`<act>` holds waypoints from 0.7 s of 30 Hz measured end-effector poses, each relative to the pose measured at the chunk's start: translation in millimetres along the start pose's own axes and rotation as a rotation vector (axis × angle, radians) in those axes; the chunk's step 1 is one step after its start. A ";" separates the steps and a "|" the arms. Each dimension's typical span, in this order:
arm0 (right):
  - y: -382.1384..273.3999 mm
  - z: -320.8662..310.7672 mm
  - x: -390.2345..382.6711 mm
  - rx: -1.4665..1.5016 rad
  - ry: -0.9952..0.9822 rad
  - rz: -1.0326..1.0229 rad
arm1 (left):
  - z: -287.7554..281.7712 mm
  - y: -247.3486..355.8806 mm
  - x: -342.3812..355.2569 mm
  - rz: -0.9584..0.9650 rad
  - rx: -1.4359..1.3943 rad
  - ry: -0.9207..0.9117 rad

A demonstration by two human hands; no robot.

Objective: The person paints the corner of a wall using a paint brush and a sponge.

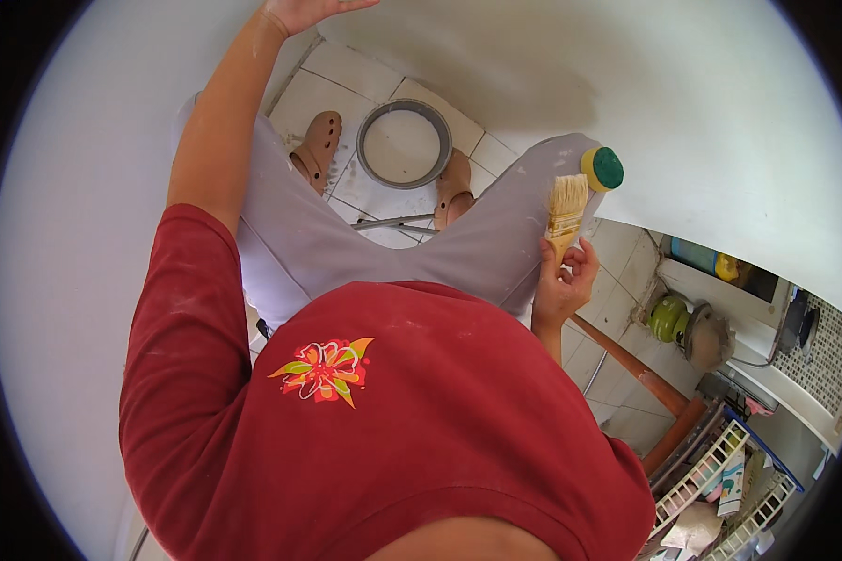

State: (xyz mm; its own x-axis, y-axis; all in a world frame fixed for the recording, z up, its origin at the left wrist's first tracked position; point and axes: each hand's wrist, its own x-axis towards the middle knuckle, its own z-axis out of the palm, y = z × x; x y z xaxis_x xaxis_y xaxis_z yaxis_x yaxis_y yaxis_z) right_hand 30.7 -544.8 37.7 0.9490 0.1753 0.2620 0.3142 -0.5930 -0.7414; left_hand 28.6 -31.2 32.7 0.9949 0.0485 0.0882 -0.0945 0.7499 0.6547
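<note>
My right hand (563,280) grips the handle of a flat paintbrush (568,208) above my right thigh, its pale bristles pointing up and away from me. Just beyond the bristles, a round yellow sponge with a green face (607,168) sits at my right knee. My left hand (311,13) is raised at the far edge of the view, close to the white wall, with its visible fingers stretched out; part of it is cut off. A grey round basin (361,150) holding something whitish stands on the floor between my feet.
White wall surfaces (720,122) rise ahead and on the left. Brown clogs (320,145) are on my feet on the tiled floor (341,70). To the right are a wooden pole (641,371), a green round object (667,319) and a white wire rack (702,475) with assorted items.
</note>
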 end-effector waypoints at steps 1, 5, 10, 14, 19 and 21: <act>0.5 0.0 -0.3 0.050 0.043 -0.016 | -0.1 -0.3 0.0 -0.003 0.021 -0.016; -1.0 1.2 8.6 0.022 0.012 -0.104 | -0.4 -0.3 -0.2 0.024 0.073 0.042; -47.6 47.0 33.2 -0.092 -0.599 -0.045 | -3.3 6.6 -6.6 0.064 0.134 0.115; -34.8 150.0 38.2 -0.535 -0.993 -0.141 | 0.5 8.5 -9.3 0.088 0.183 0.141; 20.0 249.4 37.7 -0.720 -1.150 -0.181 | 13.9 7.1 3.2 0.082 0.262 0.119; 27.6 257.9 33.3 -0.704 -1.134 -0.226 | 9.7 11.0 -0.5 0.074 0.285 0.139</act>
State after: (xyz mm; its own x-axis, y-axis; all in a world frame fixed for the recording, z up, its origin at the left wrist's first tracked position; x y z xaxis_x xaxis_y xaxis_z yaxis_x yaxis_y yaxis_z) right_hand 77.5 -352.6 -133.3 0.4842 0.6652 -0.5684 0.7095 -0.6787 -0.1898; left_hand 26.8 -29.4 47.2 0.9783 0.2003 0.0529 -0.1532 0.5272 0.8358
